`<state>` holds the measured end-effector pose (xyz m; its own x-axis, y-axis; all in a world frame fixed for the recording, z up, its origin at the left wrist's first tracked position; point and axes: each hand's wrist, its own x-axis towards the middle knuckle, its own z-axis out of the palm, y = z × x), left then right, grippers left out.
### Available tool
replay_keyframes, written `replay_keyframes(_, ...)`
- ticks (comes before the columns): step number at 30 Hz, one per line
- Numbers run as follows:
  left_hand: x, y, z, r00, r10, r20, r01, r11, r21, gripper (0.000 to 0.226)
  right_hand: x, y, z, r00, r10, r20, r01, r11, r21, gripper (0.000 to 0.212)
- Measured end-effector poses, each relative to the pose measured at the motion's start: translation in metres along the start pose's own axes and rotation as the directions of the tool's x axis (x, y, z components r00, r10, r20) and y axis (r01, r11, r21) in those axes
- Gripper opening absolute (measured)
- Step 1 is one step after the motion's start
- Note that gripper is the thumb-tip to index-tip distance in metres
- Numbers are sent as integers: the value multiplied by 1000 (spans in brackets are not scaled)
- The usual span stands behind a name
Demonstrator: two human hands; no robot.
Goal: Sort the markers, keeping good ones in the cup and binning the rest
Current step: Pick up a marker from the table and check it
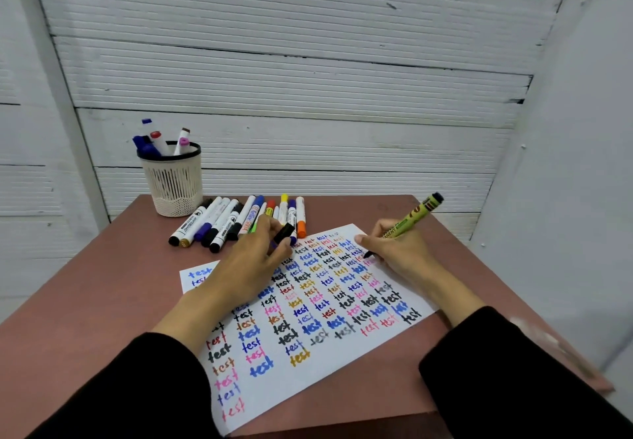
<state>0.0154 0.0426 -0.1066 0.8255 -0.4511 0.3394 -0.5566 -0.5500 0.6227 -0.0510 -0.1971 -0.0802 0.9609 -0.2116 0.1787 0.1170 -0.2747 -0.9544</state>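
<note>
A: What is held in the right hand (399, 250)?

B: A green marker (409, 223) is gripped in curled fingers, its black tip set down on the paper (342, 363) near that sheet's far edge.

A: And the left hand (253, 260)?

B: It is laid on the paper's far left part, and a black cap (284, 233) is pinched between thumb and fingertips.

A: Where are the other markers kept?

B: A row of loose markers (239, 221) is laid on the table (85, 301) just beyond the paper's far edge. Further beyond the paper, to the left, a mesh cup (173, 181) is stood with several markers held upright inside.

A: What is written on the paper?

B: The word "test" is repeated in many colours.
</note>
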Motion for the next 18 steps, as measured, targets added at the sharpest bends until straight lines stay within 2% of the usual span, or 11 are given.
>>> replay_keyframes(4, -1, 0, 1, 1000, 4, -4, -4, 999, 39, 19, 8, 13, 0, 998, -52, -43, 45, 989, -139, 34)
replay_keyframes(18, -2, 1, 1, 1000, 24, -5, -23, 996, 86, 17, 7, 16, -1, 999, -51, 10, 52, 986, -157, 40)
